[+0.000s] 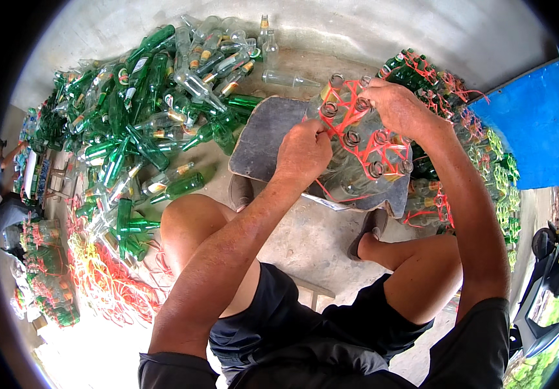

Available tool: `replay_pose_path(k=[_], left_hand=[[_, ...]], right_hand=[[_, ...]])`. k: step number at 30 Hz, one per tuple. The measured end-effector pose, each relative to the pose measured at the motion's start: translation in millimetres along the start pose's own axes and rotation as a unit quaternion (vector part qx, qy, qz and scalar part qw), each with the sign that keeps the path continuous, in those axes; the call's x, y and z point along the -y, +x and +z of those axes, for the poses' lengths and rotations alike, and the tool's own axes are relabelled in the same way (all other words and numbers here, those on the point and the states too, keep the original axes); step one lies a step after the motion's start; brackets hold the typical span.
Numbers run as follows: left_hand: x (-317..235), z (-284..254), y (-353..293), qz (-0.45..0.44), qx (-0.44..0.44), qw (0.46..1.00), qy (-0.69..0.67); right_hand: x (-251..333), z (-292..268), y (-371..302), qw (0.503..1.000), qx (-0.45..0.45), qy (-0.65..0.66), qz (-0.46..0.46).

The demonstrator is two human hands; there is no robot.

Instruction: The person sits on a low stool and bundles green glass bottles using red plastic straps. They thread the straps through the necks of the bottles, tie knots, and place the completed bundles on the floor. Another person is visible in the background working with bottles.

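A bundle of clear glass bottles stands upright on a low dark grey board in front of my knees. Red plastic strap is woven around and between the bottle necks. At the bundle's left edge, my left hand is closed, its fingertips pinching the strap. My right hand reaches over the far right side of the bundle with its fingers bent together on the strap beside a bottle mouth. Its fingertips are partly hidden.
Loose green and clear bottles lie heaped at the left. A tangle of red and yellow straps is on the floor nearer me. Strapped bottle bundles stand at the right, by a blue panel. A motorbike is farther right.
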State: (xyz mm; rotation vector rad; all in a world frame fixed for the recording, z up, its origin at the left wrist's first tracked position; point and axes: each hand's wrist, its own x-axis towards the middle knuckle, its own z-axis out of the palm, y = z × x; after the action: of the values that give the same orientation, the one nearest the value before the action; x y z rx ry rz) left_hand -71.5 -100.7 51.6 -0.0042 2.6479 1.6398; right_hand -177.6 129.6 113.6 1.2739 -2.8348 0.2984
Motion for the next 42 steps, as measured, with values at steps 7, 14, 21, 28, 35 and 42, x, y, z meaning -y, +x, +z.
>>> replay_pose_path(k=[7, 14, 21, 28, 35, 42], left_hand=[[5.2, -4.2, -4.1, 0.029, -0.031, 0.999, -0.008], [-9.2, -8.8, -11.9, 0.038, -0.064, 0.996, 0.04], [-3.2, -9.3, -1.6, 0.127, -0.091, 0.987, 0.022], [-10.9, -13.1, 0.9, 0.091, -0.034, 0.995, -0.01], [-11.7, -16.9, 6.0, 0.074, -0.022, 0.996, -0.041], [-17.1, -20.3, 0.1, 0.056, -0.014, 0.997, -0.057]], right_hand=[[52.9, -5.1, -40.5, 0.977, -0.214, 0.01, -0.011], [128.8, 4.9, -107.7, 0.94, -0.301, 0.012, 0.16], [118.7, 21.0, -137.0, 0.922, -0.249, 0.102, 0.278], [112.9, 8.4, -145.4, 0.909, -0.177, 0.238, 0.291], [102.6, 19.3, -143.2, 0.947, -0.181, 0.1, 0.248], [92.3, 17.9, -142.3, 0.954, -0.138, 0.05, 0.26]])
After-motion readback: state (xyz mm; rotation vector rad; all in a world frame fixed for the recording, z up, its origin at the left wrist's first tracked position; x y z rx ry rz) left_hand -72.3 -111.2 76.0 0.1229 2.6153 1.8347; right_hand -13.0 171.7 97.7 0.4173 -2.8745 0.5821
